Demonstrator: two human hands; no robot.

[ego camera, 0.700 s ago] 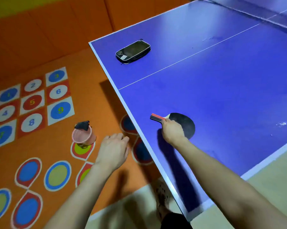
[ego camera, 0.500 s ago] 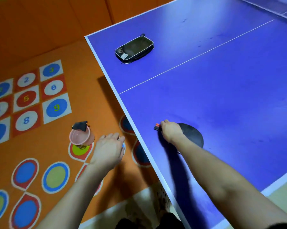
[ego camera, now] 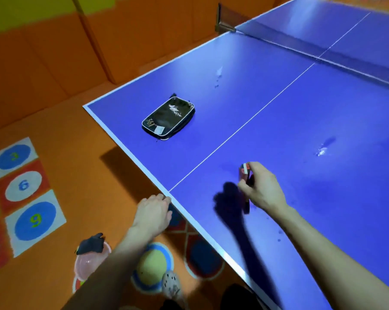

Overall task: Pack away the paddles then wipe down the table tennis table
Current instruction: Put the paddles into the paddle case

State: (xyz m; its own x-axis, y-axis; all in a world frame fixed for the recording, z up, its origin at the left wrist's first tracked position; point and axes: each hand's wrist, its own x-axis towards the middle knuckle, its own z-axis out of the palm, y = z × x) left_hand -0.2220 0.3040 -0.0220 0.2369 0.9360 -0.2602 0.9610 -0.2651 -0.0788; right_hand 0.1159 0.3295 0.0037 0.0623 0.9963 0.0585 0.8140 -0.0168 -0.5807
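Table tennis table (ego camera: pixel 323 104): blue top, filling the right and centre of the frame; its white-banded near edge runs from the corner at middle left down to the bottom right. White centre line crosses the top from that edge toward the net (ego camera: pixel 318 49) at upper right; net post (ego camera: pixel 222 19) stands at the far side edge. Open blue surface lies on every side of my right hand, widest toward the right of the frame, where a pale wet-looking smear (ego camera: pixel 322 151) shows. Paddle case (ego camera: pixel 168 118): black, zipped shut, flat on the top left of centre, near the corner, well apart from both hands. Paddle (ego camera: pixel 245 173): in my right hand (ego camera: pixel 261 187) at centre frame, just right of the centre line, turned edge-on, the red and white handle end showing above the fist and the dark blade edge below; its shadow falls just to the left. I cannot tell whether the blade touches the top. Right hand: fingers curled tight round the handle, forearm coming in from the lower right. Left hand (ego camera: pixel 153 214): off the table, lower centre, fingers loosely bent, tips at the white edge, holding nothing. Floor, lower left: pink bucket (ego camera: pixel 88 265) with a dark cloth (ego camera: pixel 91 243) on its rim, and numbered floor panels (ego camera: pixel 34 220).
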